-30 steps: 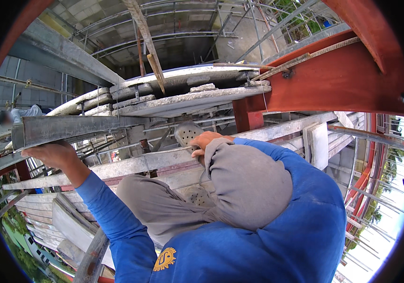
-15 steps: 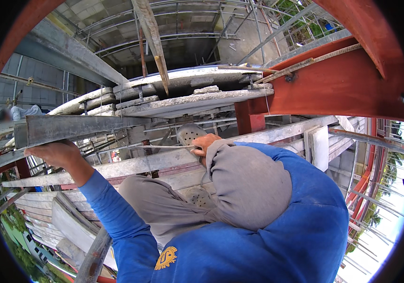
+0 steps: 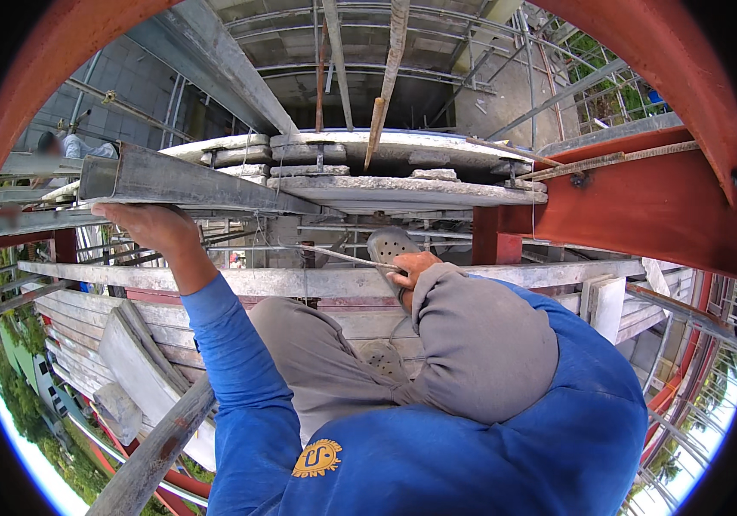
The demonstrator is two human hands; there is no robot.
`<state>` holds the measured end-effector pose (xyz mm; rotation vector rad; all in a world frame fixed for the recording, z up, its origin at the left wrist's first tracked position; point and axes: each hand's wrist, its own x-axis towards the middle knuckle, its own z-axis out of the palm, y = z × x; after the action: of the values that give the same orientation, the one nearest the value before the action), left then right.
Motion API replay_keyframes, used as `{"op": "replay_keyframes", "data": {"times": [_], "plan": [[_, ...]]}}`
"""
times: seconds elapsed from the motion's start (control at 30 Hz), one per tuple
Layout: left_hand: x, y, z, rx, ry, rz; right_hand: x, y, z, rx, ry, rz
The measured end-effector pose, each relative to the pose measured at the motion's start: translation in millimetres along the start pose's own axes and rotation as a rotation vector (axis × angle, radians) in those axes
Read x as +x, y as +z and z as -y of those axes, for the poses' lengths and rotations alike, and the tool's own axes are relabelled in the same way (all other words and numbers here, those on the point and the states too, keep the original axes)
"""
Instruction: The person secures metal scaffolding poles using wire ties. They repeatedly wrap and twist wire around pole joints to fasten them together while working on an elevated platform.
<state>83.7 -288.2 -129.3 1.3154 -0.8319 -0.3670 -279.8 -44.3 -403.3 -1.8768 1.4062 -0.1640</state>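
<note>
My left hand (image 3: pixel 155 229) is raised against the lower edge of a grey metal channel (image 3: pixel 205 182), its visible fingers stretched flat along the underside; the other fingers are partly hidden. The channel runs from the left toward the middle. My right hand (image 3: pixel 413 267) is closed around one end of a thin pale rod (image 3: pixel 342 255), beside my grey clog (image 3: pixel 385 244). The rod slopes up to the left; whether it is stiff or a taut cord I cannot tell. My knees are bent in grey trousers.
White-stained planks (image 3: pixel 342 282) lie beneath me. A red steel beam (image 3: pixel 635 193) stands at the right, rough slabs (image 3: pixel 403 185) ahead. A round pole (image 3: pixel 157 447) rises at lower left. Scaffold tubes and a deep drop show beyond. Another person (image 3: pixel 84 148) is at far left.
The whole view has shifted, so the scene sits further right. The rod in my right hand has tipped from nearly level to sloping. My left hand stays at the channel's lower edge.
</note>
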Motion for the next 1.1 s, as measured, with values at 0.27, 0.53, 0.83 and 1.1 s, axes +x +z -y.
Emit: {"op": "replay_keyframes", "data": {"times": [0.27,0.53,0.83,1.1], "plan": [[-3.7,2.6,-11.7,-0.103,-0.105,-0.076,1.1,-28.1,20.7,0.011,0.098,0.16],[-6.5,11.0,-15.2,-0.174,-0.081,-0.009,-1.8,-14.1,3.4,0.07,0.045,0.026],[-5.4,4.3,-10.6,0.021,-0.095,-0.087,-1.7,-22.2,10.3,0.067,0.092,0.049],[-4.7,-0.8,-13.2,0.024,-0.045,0.02,-1.3,-27.6,15.8,0.082,0.098,0.058]]}}
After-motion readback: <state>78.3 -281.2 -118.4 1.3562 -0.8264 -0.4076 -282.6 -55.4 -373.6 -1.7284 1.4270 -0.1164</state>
